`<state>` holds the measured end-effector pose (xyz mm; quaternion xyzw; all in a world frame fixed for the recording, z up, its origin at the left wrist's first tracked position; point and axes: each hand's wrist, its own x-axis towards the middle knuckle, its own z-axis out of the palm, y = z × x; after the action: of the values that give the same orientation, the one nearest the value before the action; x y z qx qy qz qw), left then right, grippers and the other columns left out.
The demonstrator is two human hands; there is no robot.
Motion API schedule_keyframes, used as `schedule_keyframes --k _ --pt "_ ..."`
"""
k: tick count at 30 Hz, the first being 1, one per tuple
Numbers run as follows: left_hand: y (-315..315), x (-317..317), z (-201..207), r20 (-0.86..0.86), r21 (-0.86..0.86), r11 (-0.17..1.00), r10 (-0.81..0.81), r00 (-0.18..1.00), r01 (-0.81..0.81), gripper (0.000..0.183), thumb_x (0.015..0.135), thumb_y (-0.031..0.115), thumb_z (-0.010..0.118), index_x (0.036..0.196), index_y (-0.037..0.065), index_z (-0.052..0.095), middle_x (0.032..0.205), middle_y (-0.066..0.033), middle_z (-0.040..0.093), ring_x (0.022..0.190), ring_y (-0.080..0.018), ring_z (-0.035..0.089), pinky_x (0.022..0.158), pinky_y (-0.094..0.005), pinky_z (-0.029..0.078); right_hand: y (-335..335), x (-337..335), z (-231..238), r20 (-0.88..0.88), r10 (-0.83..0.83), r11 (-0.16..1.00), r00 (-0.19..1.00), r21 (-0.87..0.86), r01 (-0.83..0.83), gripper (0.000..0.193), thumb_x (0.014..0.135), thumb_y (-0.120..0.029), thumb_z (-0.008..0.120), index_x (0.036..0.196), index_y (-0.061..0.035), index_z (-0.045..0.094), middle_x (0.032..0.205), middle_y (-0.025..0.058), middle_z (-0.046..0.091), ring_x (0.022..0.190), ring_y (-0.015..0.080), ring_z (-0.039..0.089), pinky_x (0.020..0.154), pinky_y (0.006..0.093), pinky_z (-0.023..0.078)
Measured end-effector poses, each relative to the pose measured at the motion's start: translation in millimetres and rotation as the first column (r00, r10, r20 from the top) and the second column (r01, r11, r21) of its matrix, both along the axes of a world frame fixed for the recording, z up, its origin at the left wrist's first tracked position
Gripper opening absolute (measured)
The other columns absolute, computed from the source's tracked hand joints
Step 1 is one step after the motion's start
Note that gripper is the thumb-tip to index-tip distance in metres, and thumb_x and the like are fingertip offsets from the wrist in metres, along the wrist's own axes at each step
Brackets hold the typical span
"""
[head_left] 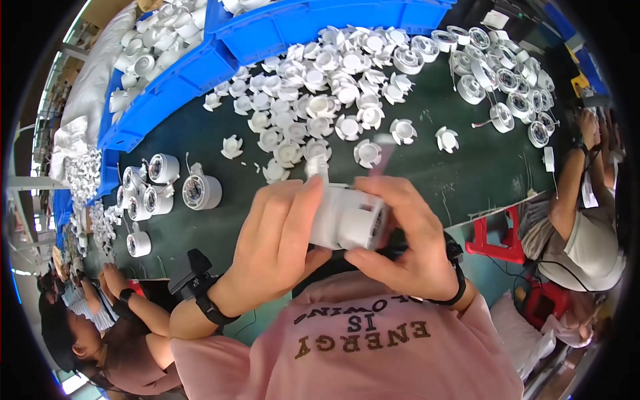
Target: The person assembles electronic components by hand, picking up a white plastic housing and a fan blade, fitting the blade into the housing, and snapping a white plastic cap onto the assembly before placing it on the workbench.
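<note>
Between my hands is a white plastic cylindrical housing [343, 217] with a short white stem at its upper left, blurred by motion. My left hand [277, 230] wraps its left side, thumb below and fingers over it. My right hand [407, 233] grips the right side near the round open end, thumb underneath. A blurred thin strip [382, 155] sticks up beyond my right fingers; I cannot make out what it is. Closest to my left hand on the table stands a white round housing [202, 191] with a dark ringed face and a short wire.
Many white bladed fan wheels [320, 107] are heaped on the dark green table [427, 183]. Round wired parts [507, 83] pile up far right; blue bins [320, 27] line the back. Co-workers sit left and right [573, 220]. A red stool [497, 240] stands below the table's right edge.
</note>
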<state>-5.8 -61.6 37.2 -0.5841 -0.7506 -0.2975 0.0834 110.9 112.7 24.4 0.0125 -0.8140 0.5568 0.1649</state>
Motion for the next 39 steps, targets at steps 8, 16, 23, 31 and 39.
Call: schedule_keyframes --k 8,16,23,31,39 --pt "-4.1 36.0 -24.4 0.923 0.229 0.962 -0.167 0.347 -0.147 0.069 0.080 0.028 0.069 0.134 -0.003 0.038 0.120 -0.0125 0.048 0.113 -0.0221 0.047 0.090 -0.0362 0.043 -5.7 31.1 -23.0 -0.086 -0.022 0.996 0.996 -0.092 0.014 0.067 0.067 -0.009 0.083 0.126 -0.0009 0.051 0.114 0.0142 0.050 0.093 0.0236 0.056 0.068 0.0302 0.051" --pt "1.5 55.6 -41.7 0.870 0.167 0.970 -0.061 0.489 -0.176 0.045 0.097 0.036 0.042 0.117 -0.004 0.051 0.101 -0.0141 0.057 0.086 -0.0189 0.056 0.075 -0.0310 0.045 -12.3 36.8 -41.0 -0.161 0.046 0.998 0.986 0.043 -0.039 0.084 0.066 -0.028 0.084 0.128 0.0073 0.040 0.119 0.0207 0.047 0.090 0.0243 0.061 0.072 0.0331 0.057" --pt "3.6 53.0 -53.3 0.629 0.349 0.931 -0.152 0.762 -0.102 0.049 0.089 0.036 0.058 0.116 -0.004 0.051 0.107 -0.0200 0.055 0.089 -0.0299 0.055 0.077 -0.0371 0.046 -14.0 38.8 -38.9 -0.120 0.079 0.997 0.990 0.000 -0.080 0.081 0.067 -0.026 0.085 0.127 0.0067 0.042 0.118 0.0187 0.046 0.080 0.0189 0.061 0.066 0.0292 0.054" --pt "-1.2 35.0 -60.6 0.991 0.047 0.941 -0.001 0.137 -0.336 0.055 0.078 0.024 0.070 0.121 0.000 0.046 0.102 -0.0074 0.055 0.091 -0.0137 0.056 0.080 -0.0270 0.047 19.1 28.8 -26.8 0.050 0.046 0.993 0.998 0.102 -0.051 0.073 0.068 -0.009 0.083 0.131 -0.0024 0.046 0.123 0.0160 0.049 0.085 0.0207 0.059 0.071 0.0319 0.052" --pt "-109.7 -48.9 -92.5 0.852 -0.119 0.724 0.427 0.305 -0.680 0.043 0.097 0.033 0.048 0.117 -0.003 0.056 0.101 -0.0074 0.060 0.088 -0.0141 0.058 0.080 -0.0250 0.044 228.3 -31.7 -61.4 0.053 -0.687 0.277 0.724 0.941 0.194 0.048 0.085 -0.041 0.064 0.107 -0.0008 0.050 0.082 0.0236 0.064 0.071 0.0383 0.065 0.058 0.0456 0.051"
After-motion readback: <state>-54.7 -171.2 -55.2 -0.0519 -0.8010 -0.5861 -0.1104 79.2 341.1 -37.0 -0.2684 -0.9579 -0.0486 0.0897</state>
